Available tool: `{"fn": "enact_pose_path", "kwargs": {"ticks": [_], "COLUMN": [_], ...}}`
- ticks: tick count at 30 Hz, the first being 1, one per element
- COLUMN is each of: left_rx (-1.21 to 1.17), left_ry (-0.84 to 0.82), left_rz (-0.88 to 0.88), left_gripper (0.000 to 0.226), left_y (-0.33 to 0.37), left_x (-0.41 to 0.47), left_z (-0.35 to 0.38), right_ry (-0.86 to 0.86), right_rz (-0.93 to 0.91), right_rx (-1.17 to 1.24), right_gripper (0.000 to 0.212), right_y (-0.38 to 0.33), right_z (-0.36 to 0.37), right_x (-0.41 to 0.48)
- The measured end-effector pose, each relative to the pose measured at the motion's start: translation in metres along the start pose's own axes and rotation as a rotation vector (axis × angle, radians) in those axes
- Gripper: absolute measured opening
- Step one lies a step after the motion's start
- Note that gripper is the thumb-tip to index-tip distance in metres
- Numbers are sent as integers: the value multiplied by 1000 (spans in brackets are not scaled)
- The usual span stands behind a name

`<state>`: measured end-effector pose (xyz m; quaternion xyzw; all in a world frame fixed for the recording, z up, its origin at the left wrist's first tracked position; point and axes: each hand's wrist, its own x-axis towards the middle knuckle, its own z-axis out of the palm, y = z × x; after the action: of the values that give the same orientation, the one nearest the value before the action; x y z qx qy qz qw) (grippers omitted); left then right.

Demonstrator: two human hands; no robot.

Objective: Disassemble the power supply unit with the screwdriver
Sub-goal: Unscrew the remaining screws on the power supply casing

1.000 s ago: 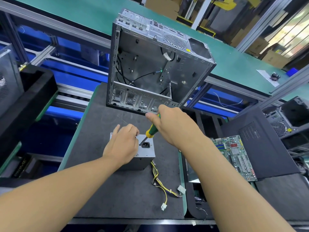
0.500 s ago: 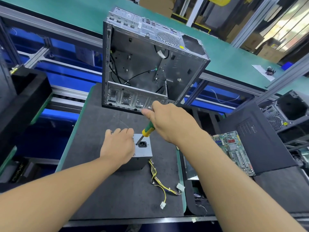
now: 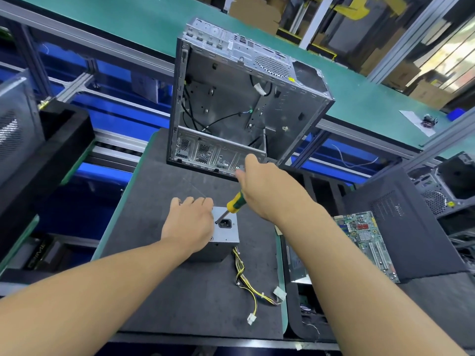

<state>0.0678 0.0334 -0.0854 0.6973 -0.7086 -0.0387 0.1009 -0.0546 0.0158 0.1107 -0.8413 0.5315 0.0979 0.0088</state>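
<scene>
Right hand (image 3: 270, 194) tight around green-yellow screwdriver (image 3: 235, 202); left hand (image 3: 189, 222) clasped over boxy grey metal power supply unit (image 3: 228, 235)

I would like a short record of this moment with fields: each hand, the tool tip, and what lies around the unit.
Left hand: rests on the grey metal power supply unit, fingers curled over its far edge
Right hand: grips the screwdriver with the green and yellow handle
Tool tip: at the unit's top face, beside the black power socket
Cables: yellow and black wire bundle lies on the dark grey mat
Behind: open grey metal computer case
Right of mat: green circuit board
</scene>
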Motion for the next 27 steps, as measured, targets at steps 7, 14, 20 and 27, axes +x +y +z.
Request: {"fn": "enact_pose_path", "kwargs": {"ticks": [7,14,20,27], "left_rx": [34,33,84,80], "left_ry": [26,66,54,56], "left_rz": [-2,3,20,12], "left_gripper": [10,11,12,11], "left_y": [1,3,4,5], "left_x": [1,-3,-5,-3], "left_z": [1,-2,-3,-3], "right_ry": [-186,35,-158,16], "right_rz": [37,144,43,101], "right_rx": [381,140,322,191], "right_gripper": [25,37,21,44], "right_y": [0,-6,-7,-11], "right_z": [-8,2,-9,2], "right_x": [-1,3,3,-3]}}
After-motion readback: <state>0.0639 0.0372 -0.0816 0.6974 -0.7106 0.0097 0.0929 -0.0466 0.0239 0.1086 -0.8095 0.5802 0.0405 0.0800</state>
